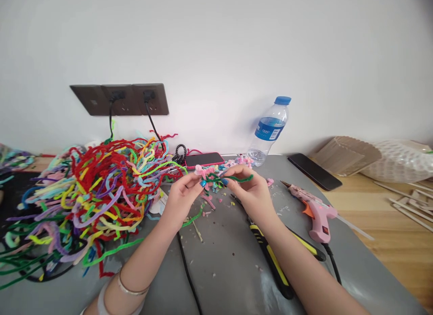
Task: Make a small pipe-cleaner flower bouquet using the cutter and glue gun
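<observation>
Both my hands meet above the middle of the grey mat. My left hand [186, 193] pinches a small pink fuzzy pipe-cleaner piece [204, 171] between thumb and fingers. A dark green pipe cleaner [241, 178] runs from that pink piece across to my right hand [252, 188], whose thumb and fingertips are closed on it. Its free end sticks out to the right past the fingers. Just behind the hands lie pastel pipe-cleaner scraps [241, 161], partly hidden by them. Under my right forearm are pliers with yellow and black handles [272, 258], their jaws partly covered.
A large tangled heap of coloured pipe cleaners [111, 184] fills the left side. A pink glue gun [314, 211] lies at right, near a dark phone [314, 171]. A plastic bottle [270, 130] leans against the wall beside a red-edged phone [204, 160]. A black cable [187, 270] crosses the mat.
</observation>
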The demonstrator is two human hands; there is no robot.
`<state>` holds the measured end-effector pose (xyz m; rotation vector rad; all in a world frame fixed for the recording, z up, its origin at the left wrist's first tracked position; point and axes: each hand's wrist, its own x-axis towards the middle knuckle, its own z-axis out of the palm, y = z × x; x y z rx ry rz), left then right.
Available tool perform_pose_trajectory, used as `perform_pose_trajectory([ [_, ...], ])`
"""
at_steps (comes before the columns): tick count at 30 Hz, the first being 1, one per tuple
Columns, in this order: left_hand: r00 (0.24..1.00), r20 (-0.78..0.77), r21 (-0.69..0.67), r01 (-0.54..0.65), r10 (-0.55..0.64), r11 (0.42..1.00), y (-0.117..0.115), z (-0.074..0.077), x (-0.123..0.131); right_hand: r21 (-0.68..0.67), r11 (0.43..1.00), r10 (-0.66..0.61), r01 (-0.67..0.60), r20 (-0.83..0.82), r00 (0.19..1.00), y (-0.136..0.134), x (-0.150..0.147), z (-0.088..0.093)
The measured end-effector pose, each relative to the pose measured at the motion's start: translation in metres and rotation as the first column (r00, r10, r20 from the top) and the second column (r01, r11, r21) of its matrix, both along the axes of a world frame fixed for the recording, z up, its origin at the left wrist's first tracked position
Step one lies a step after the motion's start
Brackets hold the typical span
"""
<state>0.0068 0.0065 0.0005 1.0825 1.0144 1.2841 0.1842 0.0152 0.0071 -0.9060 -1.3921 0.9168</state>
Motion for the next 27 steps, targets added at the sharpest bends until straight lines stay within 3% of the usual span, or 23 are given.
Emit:
perform_pose_trajectory([
  [8, 0.999, 0.018, -0.072, 0.041, -0.040, 0.997, 0.002, -0.001, -0.002, 0.027, 1.000, -0.009, 0.006, 0.135, 0.991, 0.007, 0.014, 0.006],
  [12, 0.997, 0.071, -0.088, 0.008, -0.001, 0.996, 0.004, -0.004, -0.003, 0.069, 0.985, -0.175, 0.161, 0.313, 0.934, 0.002, 0.034, 0.022],
  [14, 0.995, 0.093, -0.090, -0.039, 0.047, 0.995, 0.005, -0.004, -0.003, 0.013, 0.968, -0.212, 0.252, 0.584, 0.784, -0.012, 0.049, 0.026],
  [17, 0.989, 0.104, -0.092, -0.091, 0.101, 0.992, 0.006, -0.004, -0.003, -0.120, 0.938, -0.029, 0.326, 0.909, 0.417, -0.049, 0.069, 0.017],
  [19, 0.989, 0.106, -0.090, -0.095, 0.105, 0.991, 0.006, -0.004, -0.003, 0.004, 0.950, -0.058, 0.311, 0.985, 0.163, -0.074, 0.076, 0.001],
  [21, 0.990, 0.102, -0.083, -0.090, 0.098, 0.993, 0.005, -0.004, -0.002, 0.146, 0.952, -0.148, 0.270, 0.989, -0.013, -0.094, 0.076, -0.014],
  [24, 0.993, 0.089, -0.060, -0.075, 0.080, 0.995, 0.003, -0.004, 0.000, 0.208, 0.938, -0.180, 0.278, 0.976, -0.124, -0.107, 0.065, -0.024],
  [27, 0.993, 0.097, -0.047, -0.059, 0.063, 0.997, 0.001, -0.002, 0.000, 0.156, 0.936, -0.114, 0.316, 0.982, -0.148, -0.103, 0.053, -0.017],
])
